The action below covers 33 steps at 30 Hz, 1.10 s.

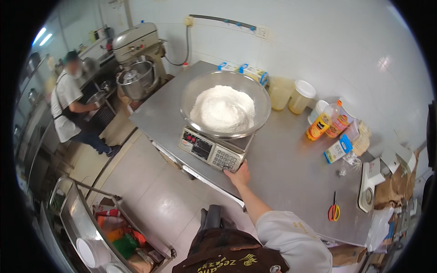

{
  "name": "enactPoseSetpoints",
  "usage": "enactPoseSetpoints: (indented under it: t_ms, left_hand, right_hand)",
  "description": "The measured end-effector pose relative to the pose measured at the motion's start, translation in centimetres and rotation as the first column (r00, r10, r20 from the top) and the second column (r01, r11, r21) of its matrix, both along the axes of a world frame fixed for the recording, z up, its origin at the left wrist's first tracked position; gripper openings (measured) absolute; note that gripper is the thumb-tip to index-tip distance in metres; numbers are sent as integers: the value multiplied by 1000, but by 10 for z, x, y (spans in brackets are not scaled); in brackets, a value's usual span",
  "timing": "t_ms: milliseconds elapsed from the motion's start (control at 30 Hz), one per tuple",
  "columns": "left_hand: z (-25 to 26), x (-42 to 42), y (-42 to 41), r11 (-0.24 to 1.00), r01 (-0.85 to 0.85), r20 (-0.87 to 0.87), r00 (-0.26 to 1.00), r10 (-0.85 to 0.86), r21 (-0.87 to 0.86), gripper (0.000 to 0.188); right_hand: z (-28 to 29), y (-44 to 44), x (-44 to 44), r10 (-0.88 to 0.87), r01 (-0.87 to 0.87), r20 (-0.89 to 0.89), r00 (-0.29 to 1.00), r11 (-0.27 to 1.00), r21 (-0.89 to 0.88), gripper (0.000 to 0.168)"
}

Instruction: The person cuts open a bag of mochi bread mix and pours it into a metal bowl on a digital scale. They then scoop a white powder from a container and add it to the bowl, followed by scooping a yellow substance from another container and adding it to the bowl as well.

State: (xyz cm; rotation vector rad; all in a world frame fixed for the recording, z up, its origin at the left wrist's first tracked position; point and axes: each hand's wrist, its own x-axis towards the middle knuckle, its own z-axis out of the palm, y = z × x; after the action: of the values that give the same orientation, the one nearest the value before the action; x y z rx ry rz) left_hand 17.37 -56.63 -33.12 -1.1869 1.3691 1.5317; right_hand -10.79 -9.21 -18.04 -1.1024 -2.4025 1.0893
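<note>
A wide steel mixing bowl (263,109) holding a mound of white powder (223,108) rests on the platform of a digital scale (211,150) near the table's front edge. My right hand (240,173) is at the scale's front right corner, with the thumb near the lower keys; the other fingers are partly hidden beside the scale. Red digits glow on its display. My left hand is out of view. Orange-and-yellow-handled scissors (334,211) lie on the steel table to the right.
A stand mixer (136,44) and a co-worker (73,102) are at the left. Plastic tubs (302,97), a juice bottle (319,126) and a blue-and-white carton (338,149) line the table's back. A second scale (367,191) is at the far right. A metal trolley (73,204) stands lower left.
</note>
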Motion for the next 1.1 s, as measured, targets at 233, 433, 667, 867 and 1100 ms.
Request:
enactPoseSetpoints:
  t_ms: [233,433,667,867,1100]
  left_hand:
    - [-8,-202,-17,999,34,-184,982,-31,11,27]
    - [-3,-343,5,986,144,-314,936,-162,-80,43]
    - [-47,-309,50,855,512,-173,853,-493,87,37]
    - [-22,-256,182,691,719,-158,692,-704,71,36]
    - [-14,-176,336,674,739,-264,651,-711,7,36]
  right_hand:
    - [0,4,-13,-68,69,7,998,997,-23,76]
    - [-21,0,-21,-152,153,66,986,988,-18,90]
    - [4,38,35,-105,96,105,989,991,91,85]
    - [-5,190,212,-376,346,104,921,911,224,55]
    - [7,289,417,-681,494,150,717,648,580,57]
